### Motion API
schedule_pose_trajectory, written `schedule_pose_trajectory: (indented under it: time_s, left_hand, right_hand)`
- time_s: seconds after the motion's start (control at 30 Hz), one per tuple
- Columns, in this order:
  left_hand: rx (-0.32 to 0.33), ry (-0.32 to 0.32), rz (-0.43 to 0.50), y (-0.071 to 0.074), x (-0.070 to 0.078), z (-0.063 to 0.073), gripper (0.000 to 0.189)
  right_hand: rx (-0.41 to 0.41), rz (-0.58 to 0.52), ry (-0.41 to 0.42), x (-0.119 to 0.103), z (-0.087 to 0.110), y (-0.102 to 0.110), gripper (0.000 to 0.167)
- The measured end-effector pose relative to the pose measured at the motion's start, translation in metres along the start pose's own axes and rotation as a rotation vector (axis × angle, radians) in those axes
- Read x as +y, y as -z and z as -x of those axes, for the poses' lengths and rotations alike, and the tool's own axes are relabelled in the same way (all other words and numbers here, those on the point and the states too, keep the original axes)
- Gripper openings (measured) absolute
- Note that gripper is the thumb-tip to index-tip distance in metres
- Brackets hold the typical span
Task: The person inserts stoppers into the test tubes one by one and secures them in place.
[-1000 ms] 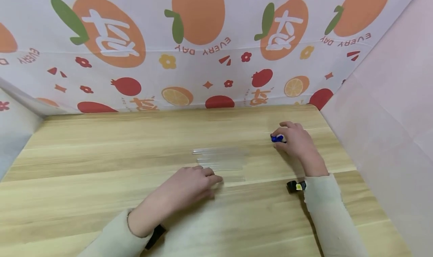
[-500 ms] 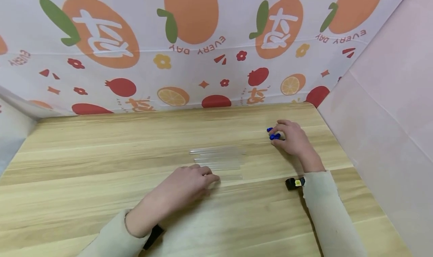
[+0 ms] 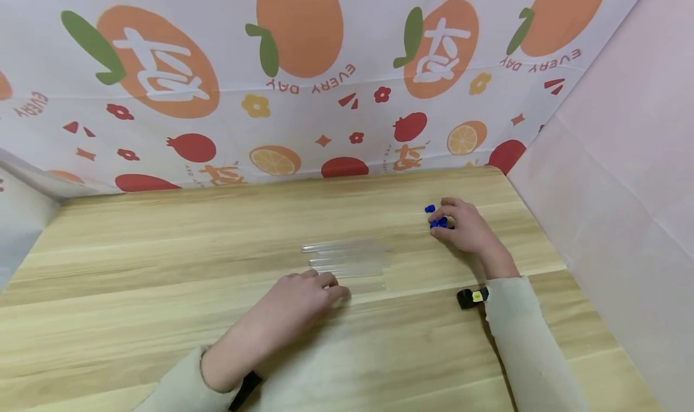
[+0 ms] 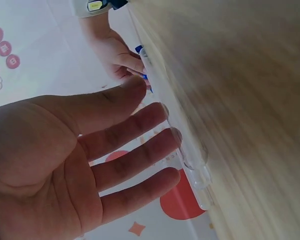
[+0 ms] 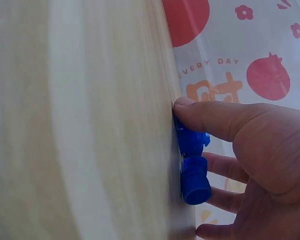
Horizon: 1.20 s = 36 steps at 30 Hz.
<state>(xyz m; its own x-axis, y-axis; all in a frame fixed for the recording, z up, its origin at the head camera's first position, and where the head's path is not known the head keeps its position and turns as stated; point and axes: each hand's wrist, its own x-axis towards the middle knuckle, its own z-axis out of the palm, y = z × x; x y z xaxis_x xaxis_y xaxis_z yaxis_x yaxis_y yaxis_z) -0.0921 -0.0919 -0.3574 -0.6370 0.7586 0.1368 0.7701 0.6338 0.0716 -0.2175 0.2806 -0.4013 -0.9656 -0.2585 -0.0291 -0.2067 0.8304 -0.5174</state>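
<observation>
Several slim clear test tubes (image 3: 347,258) lie side by side on the wooden table, and their rounded ends show in the left wrist view. My left hand (image 3: 287,300) is over the nearest tubes, fingers loosely extended, fingertips (image 4: 172,137) right at the tubes. At the right, my right hand (image 3: 467,226) arches around small blue caps (image 3: 440,223). In the right wrist view the thumb (image 5: 210,114) reaches down beside these ribbed blue caps (image 5: 195,185), with the other fingers spread behind them. Another blue cap (image 3: 430,208) lies just beyond the fingertips.
A fruit-print cloth (image 3: 233,129) hangs along the table's back edge. A pale wall (image 3: 602,177) borders the right side. Black wrist cameras sit under both sleeves, the right one (image 3: 470,297) low over the wooden table (image 3: 406,352).
One blue cap has come into sight beyond my right fingertips, apart from the others. My right hand stays around the remaining caps. The left hand has barely moved; the head view shifted slightly.
</observation>
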Motion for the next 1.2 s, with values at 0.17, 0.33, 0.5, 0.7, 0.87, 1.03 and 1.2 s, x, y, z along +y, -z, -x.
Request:
schedule_pose_trajectory:
  time_s: [0.17, 0.33, 0.5, 0.7, 0.87, 1.03, 1.2]
  left_hand:
    - [0.014, 0.023, -0.028, -0.005, 0.001, 0.002, 0.025]
    - [0.017, 0.037, -0.055, -0.004, 0.003, 0.001, 0.024]
    - [-0.011, 0.065, -0.056, -0.003, 0.007, 0.001, 0.027]
    - [-0.017, 0.093, -0.056, -0.007, 0.011, 0.002, 0.033]
    - [-0.042, 0.121, -0.062, -0.004, 0.013, 0.007, 0.033]
    - [-0.081, 0.137, -0.067, -0.002, 0.013, 0.01, 0.027]
    - [-0.107, 0.142, -0.026, 0.003, 0.011, 0.008, 0.012]
  right_hand:
    - [0.01, -0.017, 0.025, -0.003, 0.0, 0.0, 0.022]
    - [0.049, -0.003, 0.079, -0.01, -0.003, 0.007, 0.021]
    - [0.072, 0.023, 0.092, -0.019, -0.003, 0.011, 0.022]
    - [0.113, 0.05, 0.1, -0.029, 0.0, 0.013, 0.023]
    - [0.143, 0.014, 0.127, -0.04, 0.005, 0.015, 0.025]
    - [0.183, -0.053, 0.155, -0.049, 0.009, 0.017, 0.025]
    - [0.214, -0.095, 0.191, -0.054, 0.009, 0.017, 0.025]
